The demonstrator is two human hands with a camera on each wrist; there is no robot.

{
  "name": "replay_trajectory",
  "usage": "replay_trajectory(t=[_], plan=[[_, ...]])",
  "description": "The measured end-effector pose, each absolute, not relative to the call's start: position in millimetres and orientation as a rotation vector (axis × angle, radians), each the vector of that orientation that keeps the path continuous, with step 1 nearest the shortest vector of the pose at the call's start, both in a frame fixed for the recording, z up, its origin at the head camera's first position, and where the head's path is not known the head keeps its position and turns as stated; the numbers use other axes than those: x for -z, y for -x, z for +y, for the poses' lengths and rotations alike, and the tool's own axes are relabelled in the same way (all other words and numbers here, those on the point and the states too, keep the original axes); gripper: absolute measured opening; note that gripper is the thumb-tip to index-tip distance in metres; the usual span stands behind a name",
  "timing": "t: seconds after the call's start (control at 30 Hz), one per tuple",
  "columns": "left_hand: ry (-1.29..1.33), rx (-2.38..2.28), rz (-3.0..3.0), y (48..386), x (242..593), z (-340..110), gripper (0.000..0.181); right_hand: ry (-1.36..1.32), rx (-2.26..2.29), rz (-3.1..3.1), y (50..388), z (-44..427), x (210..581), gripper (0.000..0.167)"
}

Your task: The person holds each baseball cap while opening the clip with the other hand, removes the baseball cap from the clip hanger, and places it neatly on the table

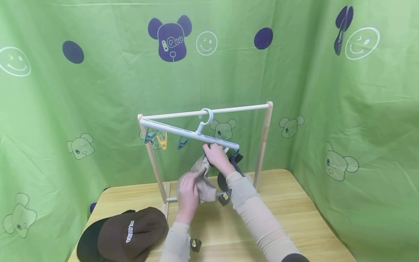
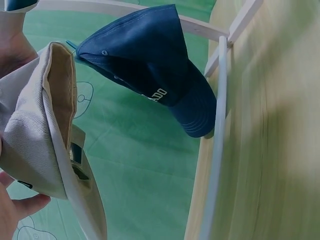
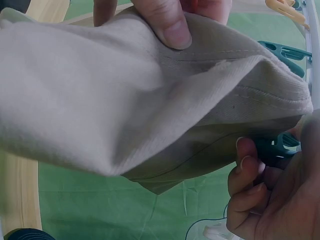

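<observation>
- Beige cap: held below hanger, pinched by left hand.
- Clip: gripped at cap's edge by right hand; bite unclear.
- Navy cap: already hung.
- Brown cap: left on table, not yet hung.

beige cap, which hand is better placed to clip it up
Probably the right hand: it curls at the teal clip under the hanger, while the left hand holds the beige cap lower.

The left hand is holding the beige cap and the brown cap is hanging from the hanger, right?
Not quite: the brown cap isn't hanging; the head view shows it lying on the table. The left hand does hold the beige cap.
</observation>
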State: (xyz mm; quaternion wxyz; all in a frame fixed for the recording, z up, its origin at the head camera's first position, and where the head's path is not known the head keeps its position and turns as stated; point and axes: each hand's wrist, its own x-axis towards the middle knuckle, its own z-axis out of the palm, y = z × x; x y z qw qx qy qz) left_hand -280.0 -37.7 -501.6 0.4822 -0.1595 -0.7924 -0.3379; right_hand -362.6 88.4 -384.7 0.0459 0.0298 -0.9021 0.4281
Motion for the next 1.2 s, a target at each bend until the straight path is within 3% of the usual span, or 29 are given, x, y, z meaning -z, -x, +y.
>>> replay_trajectory(t=[1.2], plan=[[0.357,0.850,-1.942,270.1,509.6,-46.2,0.021,-0.083,-1.368,-2.731,362.8,87.8,389.8,0.046]])
